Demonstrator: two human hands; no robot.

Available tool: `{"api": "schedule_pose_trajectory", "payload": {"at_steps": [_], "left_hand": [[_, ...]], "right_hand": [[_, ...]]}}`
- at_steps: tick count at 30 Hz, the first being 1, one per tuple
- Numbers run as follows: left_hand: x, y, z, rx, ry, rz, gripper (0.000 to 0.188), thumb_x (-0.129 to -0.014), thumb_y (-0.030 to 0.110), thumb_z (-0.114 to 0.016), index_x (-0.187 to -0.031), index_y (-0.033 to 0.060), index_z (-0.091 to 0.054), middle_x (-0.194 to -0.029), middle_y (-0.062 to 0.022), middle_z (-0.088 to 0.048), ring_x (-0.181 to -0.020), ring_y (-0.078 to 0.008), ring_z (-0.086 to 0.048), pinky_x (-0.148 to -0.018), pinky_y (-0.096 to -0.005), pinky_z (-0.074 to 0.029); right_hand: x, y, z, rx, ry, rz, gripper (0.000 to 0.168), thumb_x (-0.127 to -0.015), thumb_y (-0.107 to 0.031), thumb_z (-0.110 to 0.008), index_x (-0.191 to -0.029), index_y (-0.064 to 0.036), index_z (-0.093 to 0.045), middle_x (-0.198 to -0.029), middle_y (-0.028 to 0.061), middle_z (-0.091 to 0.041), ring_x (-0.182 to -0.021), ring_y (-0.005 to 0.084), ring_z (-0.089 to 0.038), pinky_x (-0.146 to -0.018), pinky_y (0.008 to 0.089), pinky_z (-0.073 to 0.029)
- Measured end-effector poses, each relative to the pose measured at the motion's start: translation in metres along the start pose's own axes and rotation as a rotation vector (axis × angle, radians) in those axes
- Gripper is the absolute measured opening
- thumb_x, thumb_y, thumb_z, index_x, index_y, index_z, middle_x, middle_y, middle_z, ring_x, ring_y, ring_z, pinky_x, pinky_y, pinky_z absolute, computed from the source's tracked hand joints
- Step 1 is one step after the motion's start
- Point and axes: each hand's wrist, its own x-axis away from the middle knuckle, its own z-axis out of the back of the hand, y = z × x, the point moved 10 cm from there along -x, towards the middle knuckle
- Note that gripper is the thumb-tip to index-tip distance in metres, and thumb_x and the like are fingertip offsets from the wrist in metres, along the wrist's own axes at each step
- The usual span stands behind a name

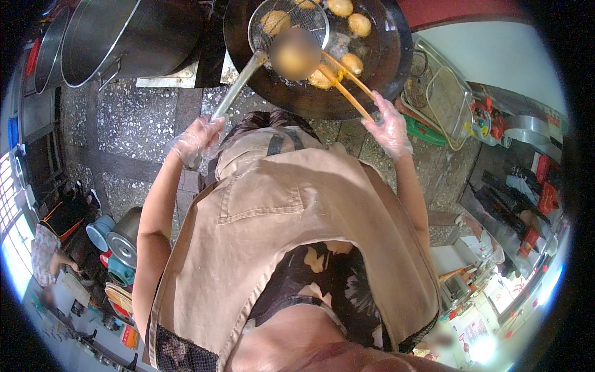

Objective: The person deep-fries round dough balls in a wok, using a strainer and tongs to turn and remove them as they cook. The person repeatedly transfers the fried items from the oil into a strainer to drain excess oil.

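In a large dark wok [388, 88] of hot oil float several golden fried dough balls [359, 25]. My left hand [201, 135], in a clear plastic glove, grips the metal handle of a wire-mesh strainer [307, 16], whose round head lies over the wok. My right hand [389, 124], gloved the same way, holds a pair of long wooden chopsticks [353, 98] with a yellow binding between them. Their tips reach to the strainer's right edge, above some of the balls. A blurred patch hides the tips and what lies at the strainer's lower part.
Large metal pots [139, 42] stand left of the wok. To its right are a metal tray with a wire rack [448, 100] and a green basket [425, 131]. Basins and a lidded pot [124, 242] stand behind at left, near another person [46, 253].
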Motion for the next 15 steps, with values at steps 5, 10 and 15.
{"api": "schedule_pose_trajectory", "payload": {"at_steps": [5,10,15], "left_hand": [[0.0,-0.004,-0.002,0.049,0.003,0.018,0.045,-0.088,0.049,-0.058,-0.085,0.0043,-0.054,-0.059,0.0002,-0.048,-0.047,-0.0097,-0.043,-0.043,-0.0273,-0.035],[0.002,0.0,-0.002,0.035,-0.006,-0.007,0.046,-0.088,0.05,-0.058,-0.084,0.0044,-0.054,-0.059,0.0002,-0.048,-0.047,-0.0096,-0.043,-0.043,-0.027,-0.035],[-0.001,-0.001,0.001,-0.014,-0.012,-0.013,0.047,-0.088,0.051,-0.057,-0.083,0.0045,-0.055,-0.058,0.0002,-0.048,-0.046,-0.0097,-0.043,-0.043,-0.0269,-0.036]], "right_hand": [[0.01,0.0,0.011,0.011,-0.048,-0.031,0.073,-0.071,-0.019,-0.074,-0.136,-0.01,-0.043,-0.118,0.0147,-0.057,-0.097,0.0346,-0.059,-0.083,0.0409,-0.048],[0.009,-0.018,0.032,0.211,0.023,0.131,0.073,-0.068,-0.016,-0.074,-0.135,-0.01,-0.045,-0.109,0.0131,-0.057,-0.086,0.0337,-0.058,-0.075,0.0428,-0.047],[-0.023,-0.032,0.04,0.428,-0.044,0.141,0.075,-0.068,-0.015,-0.072,-0.136,-0.013,-0.042,-0.104,0.0097,-0.055,-0.084,0.0303,-0.057,-0.074,0.0419,-0.046]]}}
